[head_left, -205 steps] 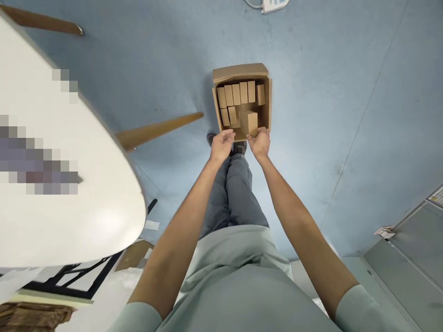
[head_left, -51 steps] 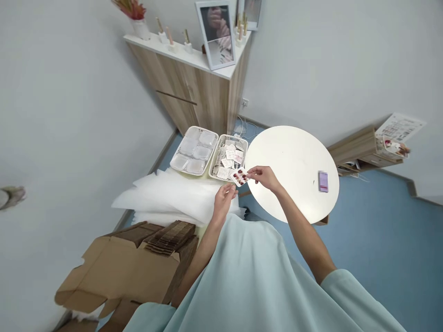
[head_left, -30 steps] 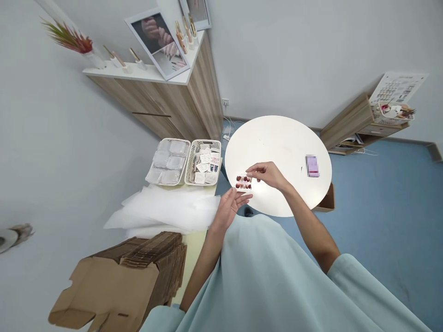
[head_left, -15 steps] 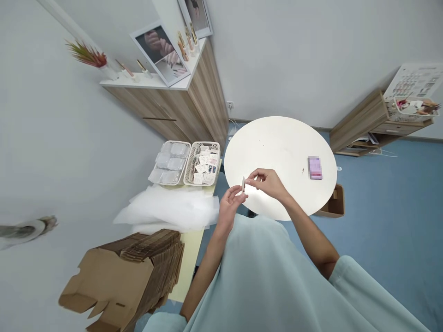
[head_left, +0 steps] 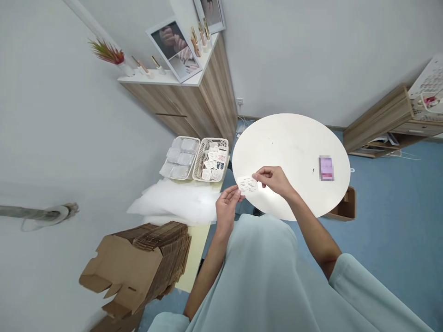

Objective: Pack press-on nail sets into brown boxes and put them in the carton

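A small white card [head_left: 248,185] with rows of dark print faces me above the near left edge of the round white table [head_left: 287,138]. My left hand [head_left: 227,205] pinches its left end between thumb and fingers. At its upper right corner, my right hand [head_left: 273,180] grips it with thumb and forefinger, the other fingers curled. A purple pack [head_left: 326,168], blurred by pixelation, lies on the right part of the table. The print is too small to read.
Left of the table stand a white basket of small cards [head_left: 211,161] and a basket of clear plastic packs [head_left: 180,157]. Nearer are white foam sheets [head_left: 176,200] and stacked flat cardboard boxes [head_left: 138,263]. An open brown box [head_left: 346,205] sits on the floor at right.
The card has turned from edge-on to show its printed face. My hands have spread slightly apart while holding it. The whole view has shifted, so the surroundings appear farther right.
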{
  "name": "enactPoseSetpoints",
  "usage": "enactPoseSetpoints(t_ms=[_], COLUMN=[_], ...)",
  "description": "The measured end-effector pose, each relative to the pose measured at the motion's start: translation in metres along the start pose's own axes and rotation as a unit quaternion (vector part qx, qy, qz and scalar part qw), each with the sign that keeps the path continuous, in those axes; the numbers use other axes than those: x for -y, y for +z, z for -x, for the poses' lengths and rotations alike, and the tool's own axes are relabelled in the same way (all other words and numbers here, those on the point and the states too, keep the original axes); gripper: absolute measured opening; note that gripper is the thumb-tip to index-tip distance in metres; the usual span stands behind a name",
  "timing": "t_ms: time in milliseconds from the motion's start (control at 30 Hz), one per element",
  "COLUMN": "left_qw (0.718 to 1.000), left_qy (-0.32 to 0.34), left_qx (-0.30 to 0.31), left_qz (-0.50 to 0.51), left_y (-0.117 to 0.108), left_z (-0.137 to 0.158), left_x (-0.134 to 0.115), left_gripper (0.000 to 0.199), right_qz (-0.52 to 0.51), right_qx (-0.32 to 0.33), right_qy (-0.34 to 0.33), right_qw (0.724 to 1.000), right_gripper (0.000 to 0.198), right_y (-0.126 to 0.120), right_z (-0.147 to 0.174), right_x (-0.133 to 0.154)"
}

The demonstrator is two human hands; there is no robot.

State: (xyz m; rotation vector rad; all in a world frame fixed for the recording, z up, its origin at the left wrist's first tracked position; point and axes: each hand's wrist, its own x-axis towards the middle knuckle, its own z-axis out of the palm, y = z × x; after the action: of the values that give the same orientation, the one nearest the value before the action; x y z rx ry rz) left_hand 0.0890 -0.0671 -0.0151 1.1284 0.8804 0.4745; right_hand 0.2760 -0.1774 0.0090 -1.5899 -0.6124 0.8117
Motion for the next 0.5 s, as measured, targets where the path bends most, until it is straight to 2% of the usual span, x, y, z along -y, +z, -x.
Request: enactPoseSetpoints(t_ms=[100,167,267,367,433,500], left_qw=[0.998,0.994,0.972,0.946,0.94,0.945], left_qy=[-0.031,-0.061,-0.105,-0.124,-0.125,-0.118], left_qx=[0.021,0.06,0.164,0.254,0.273,0.261], left_qz=[0.041,0.075,0.132,0.16,0.162,0.155], left_y=[-0.005,-0.008,-0.01,-0.007,-0.003,0.002], left_z=[-0.001,-0.001,0.0,0.004,0.007,0.008], left_x=[-0.001,-0.004,-0.012,-0.02,-0.023,-0.023], left_gripper=[0.05,0.054,0.067,0.081,0.083,0.078], right_qz=[-0.019,-0.039,-0.067,-0.082,-0.08,-0.064], right_qx=[0.011,0.019,0.047,0.077,0.082,0.068], right_qy=[0.002,-0.002,-0.01,-0.007,-0.001,-0.002], right_qw=[1.0,0.999,0.997,0.994,0.993,0.996], right_gripper=[0.052,0.052,0.05,0.048,0.048,0.049], right_y=[0.001,0.002,0.003,0.005,0.008,0.009], right_z=[-0.001,-0.001,0.001,0.003,0.004,0.004], right_x=[0.003,0.007,0.014,0.016,0.013,0.01])
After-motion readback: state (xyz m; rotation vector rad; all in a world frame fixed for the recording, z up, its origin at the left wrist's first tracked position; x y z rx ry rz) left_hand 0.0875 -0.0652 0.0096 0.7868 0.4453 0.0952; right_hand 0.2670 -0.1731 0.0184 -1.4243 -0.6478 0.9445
